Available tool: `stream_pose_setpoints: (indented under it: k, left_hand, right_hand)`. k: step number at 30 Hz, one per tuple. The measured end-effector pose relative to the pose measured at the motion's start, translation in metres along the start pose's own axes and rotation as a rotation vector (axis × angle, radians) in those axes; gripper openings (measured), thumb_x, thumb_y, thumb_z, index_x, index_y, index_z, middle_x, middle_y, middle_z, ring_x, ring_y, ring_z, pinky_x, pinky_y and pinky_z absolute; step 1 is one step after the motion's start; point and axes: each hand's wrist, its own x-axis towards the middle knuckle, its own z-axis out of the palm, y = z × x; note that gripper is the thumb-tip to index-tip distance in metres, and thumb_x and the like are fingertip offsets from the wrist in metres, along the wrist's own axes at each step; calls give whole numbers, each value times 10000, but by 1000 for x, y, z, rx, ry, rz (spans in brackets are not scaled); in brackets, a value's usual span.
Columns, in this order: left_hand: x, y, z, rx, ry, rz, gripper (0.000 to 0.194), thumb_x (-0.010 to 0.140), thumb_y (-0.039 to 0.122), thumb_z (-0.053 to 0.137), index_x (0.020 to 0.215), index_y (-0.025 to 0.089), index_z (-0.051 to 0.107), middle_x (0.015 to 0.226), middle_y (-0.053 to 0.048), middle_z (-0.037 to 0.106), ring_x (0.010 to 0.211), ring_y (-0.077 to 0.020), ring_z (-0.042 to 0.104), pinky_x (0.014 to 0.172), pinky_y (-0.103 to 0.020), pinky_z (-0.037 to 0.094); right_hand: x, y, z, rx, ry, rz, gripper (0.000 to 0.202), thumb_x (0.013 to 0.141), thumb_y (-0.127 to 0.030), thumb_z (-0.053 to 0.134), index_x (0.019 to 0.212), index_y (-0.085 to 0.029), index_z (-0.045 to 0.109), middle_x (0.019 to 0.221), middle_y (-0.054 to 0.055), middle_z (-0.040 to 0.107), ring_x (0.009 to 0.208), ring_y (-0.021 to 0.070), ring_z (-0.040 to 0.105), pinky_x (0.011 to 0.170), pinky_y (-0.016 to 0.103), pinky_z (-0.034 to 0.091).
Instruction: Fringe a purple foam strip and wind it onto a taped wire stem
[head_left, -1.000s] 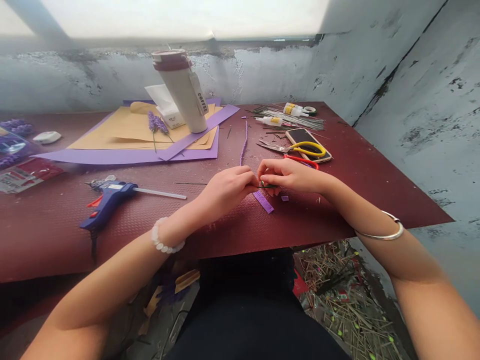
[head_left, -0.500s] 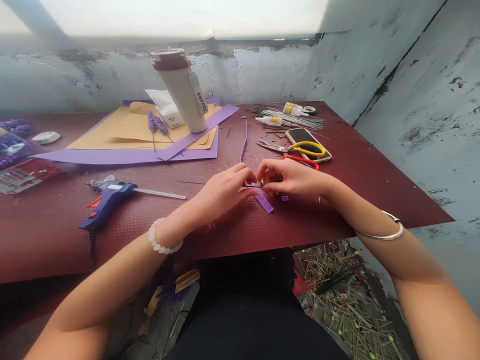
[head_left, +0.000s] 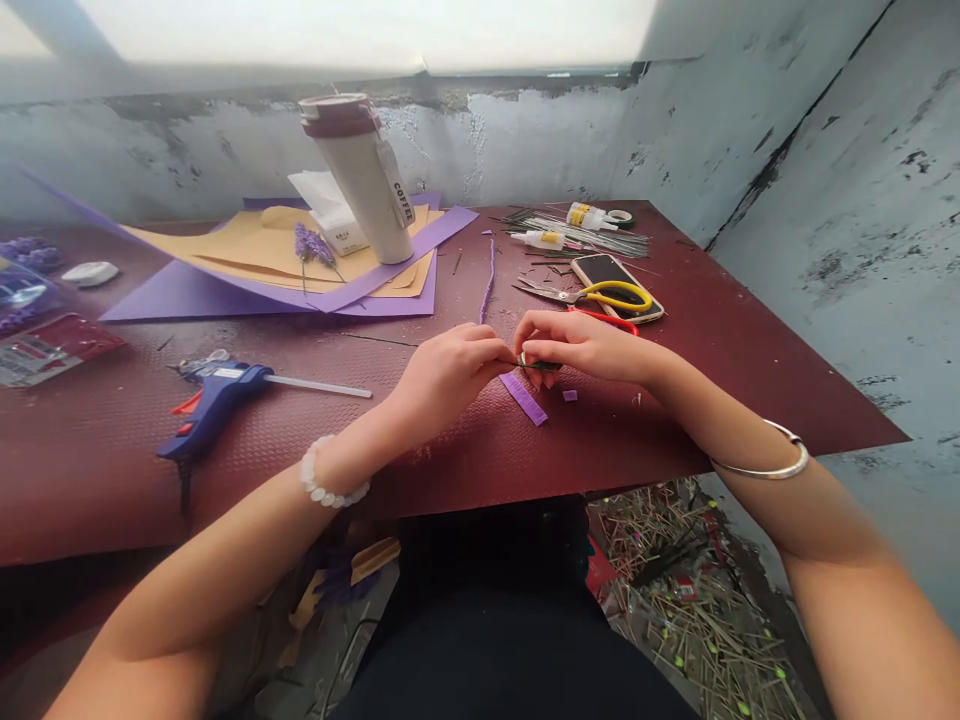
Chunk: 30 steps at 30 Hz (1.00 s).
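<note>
pinching a small dark piece (head_left: 538, 364), mostly hidden, left hand (head_left: 450, 375), right hand (head_left: 581, 348)

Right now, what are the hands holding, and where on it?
Both hands pinch one thin dark green piece between fingertips: left hand at its left end, right hand along its right part.

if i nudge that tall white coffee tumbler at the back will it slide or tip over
The coffee tumbler looks apt to tip: it is tall, narrow and already leaning in this view. It stands on loose paper sheets, so a push may drag or slide them too. Its smooth wall probably offers little grip. How full or heavy it is cannot be told.
</note>
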Motion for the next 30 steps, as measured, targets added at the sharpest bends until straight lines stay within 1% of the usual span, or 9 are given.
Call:
stream_pose_setpoints:
  k: [7,10,14,17,20,24,26,27,30]
  left_hand:
    - [0,1,-2,2,17,-24,223,952,274,550,882,205,750,840,-38,705,797,-154,612,743,-262,489]
    - [0,2,-3,6,17,-32,215,950,270,553,870,211,744,843,-35,704,815,-158,611,749,-265,484]
    - [0,1,-5,3,0,-27,188,941,245,559,878,199,730,863,-36,702,843,-163,620,770,-274,483]
    - [-1,1,-4,-9,-54,-35,159,931,253,576,916,180,716,886,-42,695,824,-159,630,751,-272,484]
    - [-1,0,-3,-28,-89,-54,172,936,274,574,933,176,716,898,-46,693,789,-151,634,714,-262,475]
    - [0,-1,-2,-20,-65,-60,209,952,264,549,872,181,724,842,-36,694,772,-150,628,700,-252,460]
    - [1,0,-2,-12,-50,-48,217,954,265,544,873,181,727,838,-37,696,778,-152,627,709,-254,462]
    - [1,0,-3,-13,-41,-37,220,956,266,542,876,180,729,836,-38,696,777,-152,625,714,-255,465]
    - [1,2,-4,-40,-5,13,224,957,260,541,872,174,730,824,-37,693,764,-146,614,719,-255,469]
  right_hand:
    - [0,-2,-1,-46,5,30,112,963,-280,497,928,-175,510,716,3,638,634,125,610,600,269,513]
    - [-1,-1,-2,-31,-34,3,64,934,-227,531,947,-176,496,722,-2,635,650,121,617,604,264,517]
    - [-1,1,-2,-39,-46,-28,135,873,-122,561,967,-177,482,710,-25,613,639,106,602,570,237,492]
    - [-1,3,-1,-62,-28,-29,152,860,-96,551,961,-182,477,696,-33,608,619,101,593,550,232,480]
    - [0,6,0,-91,-13,-37,154,856,-93,554,954,-187,481,698,-34,609,629,100,596,563,233,481]
    - [1,5,2,-80,-12,-49,133,873,-138,569,964,-186,485,712,-31,603,639,101,591,580,240,474]
    - [1,4,3,-44,11,-42,62,917,-201,532,954,-182,487,721,-23,597,638,103,582,598,253,475]
    - [1,3,3,-34,33,-42,57,941,-234,503,948,-178,492,736,-15,600,650,106,581,617,261,477]
    - [2,3,1,-58,93,-58,170,985,-317,432,939,-172,507,792,19,632,721,124,593,689,284,477]
